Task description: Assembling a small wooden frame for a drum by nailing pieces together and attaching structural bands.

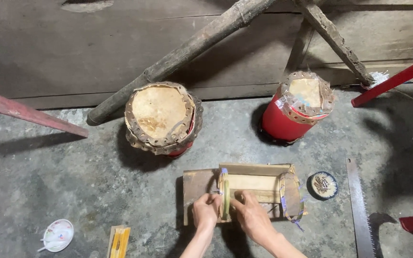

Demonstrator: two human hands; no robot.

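Note:
My left hand (206, 209) and my right hand (251, 215) press from either side on a thin greenish ring (225, 197) that stands on edge over a wooden board (198, 184). The ring sits on a pale wooden block (254, 181) that lies across the board. A second hoop wrapped with purple-blue strips (291, 196) circles the block's right end. Both hands have fingers curled against the ring; palms and fingertips are partly hidden.
Two red drums with hide tops stand behind, a wide drum (162, 114) at left and a narrower drum (296, 106) at right. A hand saw (361, 210) lies at right, beside a small dish of nails (323, 185). A white bowl (58, 235) and a yellow wooden tool (119, 241) lie at lower left.

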